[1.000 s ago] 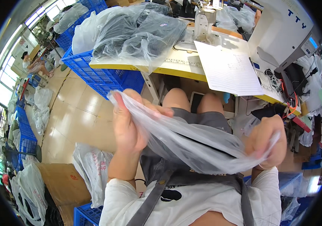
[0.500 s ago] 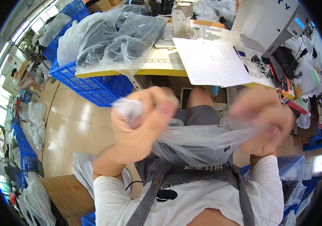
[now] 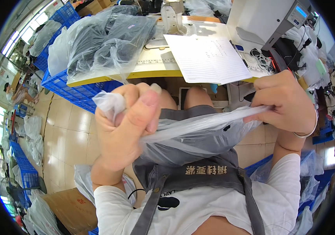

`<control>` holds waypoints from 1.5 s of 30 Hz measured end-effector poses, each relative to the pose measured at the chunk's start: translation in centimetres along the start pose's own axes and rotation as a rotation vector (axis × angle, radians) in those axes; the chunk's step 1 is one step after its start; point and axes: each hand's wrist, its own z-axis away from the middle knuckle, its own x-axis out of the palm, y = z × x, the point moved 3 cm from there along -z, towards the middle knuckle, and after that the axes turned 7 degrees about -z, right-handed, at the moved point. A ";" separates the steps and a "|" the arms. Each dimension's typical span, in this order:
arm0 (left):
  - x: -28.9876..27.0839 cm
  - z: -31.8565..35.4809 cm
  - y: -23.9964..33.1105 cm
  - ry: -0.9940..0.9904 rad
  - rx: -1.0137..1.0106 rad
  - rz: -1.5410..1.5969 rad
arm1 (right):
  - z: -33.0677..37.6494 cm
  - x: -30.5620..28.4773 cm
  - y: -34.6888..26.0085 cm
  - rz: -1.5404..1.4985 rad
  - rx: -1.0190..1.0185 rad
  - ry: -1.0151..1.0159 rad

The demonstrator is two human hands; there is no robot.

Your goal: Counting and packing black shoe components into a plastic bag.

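Observation:
A clear plastic bag (image 3: pixel 199 137) is stretched taut between my hands, above my lap and grey apron. My left hand (image 3: pixel 126 117) is closed in a fist around one end, with a bunched tuft of plastic poking out past the fingers. My right hand (image 3: pixel 287 102) pinches the other end between thumb and fingers. The edge between them is gathered into a thick band, and the looser plastic hangs below it. Whether anything lies inside the bag I cannot tell.
Ahead stands a sewing table (image 3: pixel 155 66) with an open lined notebook (image 3: pixel 206 58) and a machine (image 3: pixel 173 17). Bagged dark goods (image 3: pixel 105 43) overflow a blue crate (image 3: pixel 63 88) at the left. A cardboard box (image 3: pixel 71 209) sits low left; a coiled white cable (image 3: pixel 261 60) lies right.
Both hands have moved apart, the right one outward and upward, pulling the bag's edge into a tight band. The view has shifted slightly, so the table appears farther left.

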 end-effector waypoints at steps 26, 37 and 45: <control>5.0 1.3 -1.9 -0.799 1.993 -1.810 | -9.1 6.0 0.1 -0.882 0.140 -0.504; 1.2 -2.4 -3.9 -0.811 0.086 -0.850 | -3.8 6.3 -3.6 -0.203 -0.063 0.171; -0.3 -1.8 -3.9 -0.826 -0.171 -0.759 | -5.5 8.1 -2.0 -0.274 -0.116 0.285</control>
